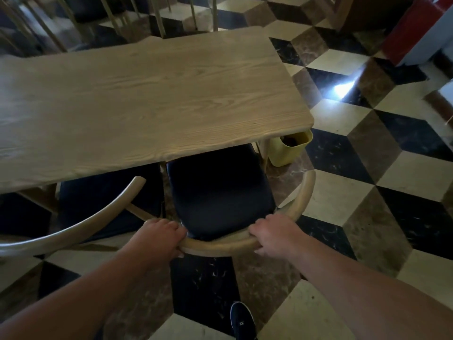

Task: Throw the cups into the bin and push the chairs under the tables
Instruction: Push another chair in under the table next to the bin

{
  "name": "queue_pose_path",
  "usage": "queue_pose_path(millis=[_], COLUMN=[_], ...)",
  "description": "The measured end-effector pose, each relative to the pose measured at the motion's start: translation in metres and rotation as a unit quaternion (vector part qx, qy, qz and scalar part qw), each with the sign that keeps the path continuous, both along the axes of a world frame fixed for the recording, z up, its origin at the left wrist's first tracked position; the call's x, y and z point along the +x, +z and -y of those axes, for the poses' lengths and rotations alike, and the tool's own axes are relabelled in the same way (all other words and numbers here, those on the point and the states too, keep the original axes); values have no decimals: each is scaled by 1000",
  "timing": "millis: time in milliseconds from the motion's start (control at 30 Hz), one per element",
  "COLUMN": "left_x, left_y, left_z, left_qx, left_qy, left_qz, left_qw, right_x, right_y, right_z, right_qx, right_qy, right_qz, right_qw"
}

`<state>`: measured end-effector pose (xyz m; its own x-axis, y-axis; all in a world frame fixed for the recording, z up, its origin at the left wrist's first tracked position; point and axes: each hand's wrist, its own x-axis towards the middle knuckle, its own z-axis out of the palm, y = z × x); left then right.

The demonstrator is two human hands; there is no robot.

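A chair with a black seat [220,190] and a curved wooden backrest [220,245] stands at the near edge of a light wooden table [147,94], its seat front tucked under the tabletop. My left hand [161,235] grips the backrest's left side and my right hand [274,235] grips its right side. A second chair [93,222] of the same kind sits to the left, seat partly under the table. A yellow bin [289,149] stands on the floor by the table's near right corner, with something dark inside. No cup shows on the table.
The floor is a black, cream and brown cube-pattern tile [367,168]. More chairs with thin legs [159,18] stand beyond the table. A red and white object [416,33] is at the upper right. My dark shoe [242,320] is behind the chair.
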<state>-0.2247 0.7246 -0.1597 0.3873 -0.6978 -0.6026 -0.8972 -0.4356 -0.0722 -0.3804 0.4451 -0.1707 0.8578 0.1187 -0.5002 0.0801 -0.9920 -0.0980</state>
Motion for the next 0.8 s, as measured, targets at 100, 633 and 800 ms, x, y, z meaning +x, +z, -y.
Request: queue_pose_path(millis=[100, 633, 800], left_x=[14, 77, 101], left_y=[3, -9, -13], left_z=[8, -12, -74], left_qx=[-14, -124, -176], left_qy=[7, 37, 254], left_qz=[22, 93, 92], left_qw=[1000, 987, 946], right_x=[20, 85, 86], right_y=[-1, 5, 8], right_z=[7, 0, -47], right_qx=[3, -28, -1], right_qy=[-9, -69, -80], right_qz=[5, 2, 9], right_qw=[1000, 997, 997])
